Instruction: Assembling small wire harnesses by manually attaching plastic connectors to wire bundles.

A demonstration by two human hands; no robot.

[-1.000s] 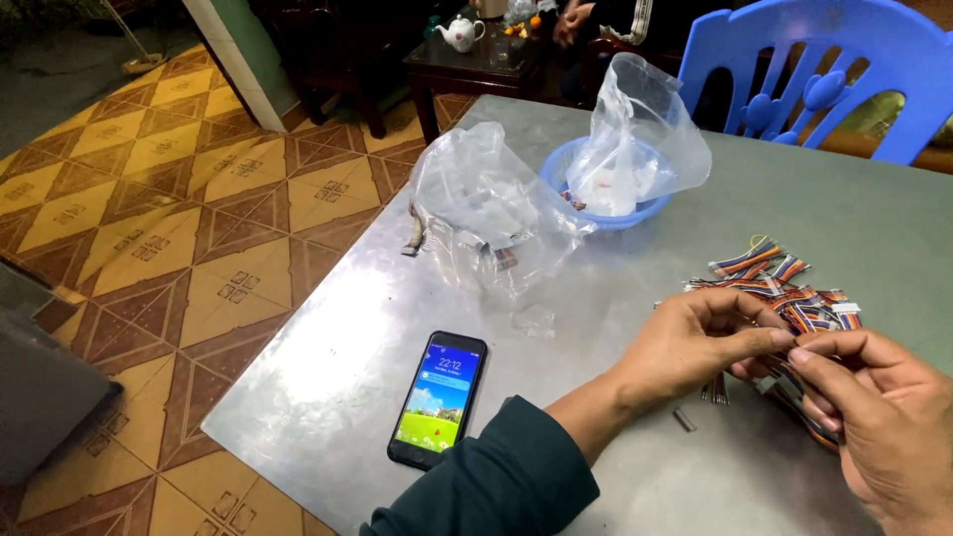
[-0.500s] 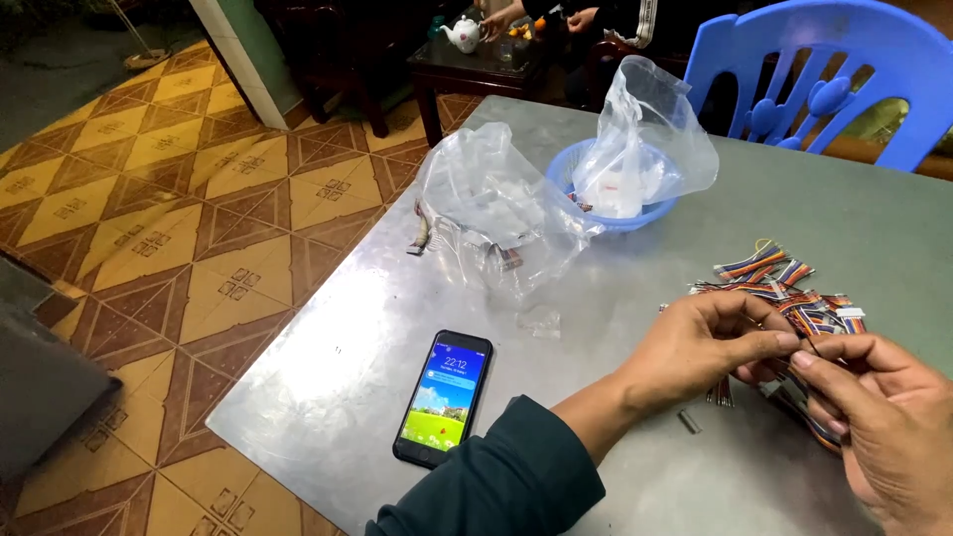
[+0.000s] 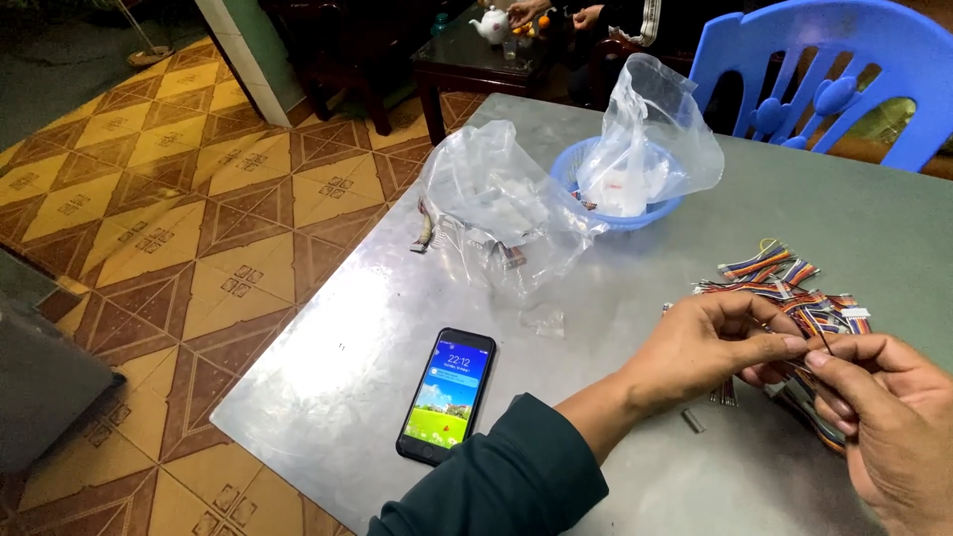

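pinching a thin dark wire (image 3: pixel 824 340) between fingertips, the left hand (image 3: pixel 710 347) and right hand (image 3: pixel 879 417) are now meeting closer over the metal table (image 3: pixel 328 367) than a second ago. both hands are closing on that wire, just beside the multicoloured ribbon cable bundle (image 3: pixel 784 288). the smartphone (image 3: pixel 448 394) is staying put, screen lit, so the fine work is continuing.

A grey metal-topped table (image 3: pixel 377 328) in front of me carries a lit smartphone (image 3: pixel 447 394) near its front edge, crumpled clear plastic bags (image 3: pixel 491 213), a blue plastic basket (image 3: pixel 615 213) holding another bag, a heap of multicoloured ribbon wires (image 3: pixel 784 283), and a small loose metal piece (image 3: pixel 693 421).
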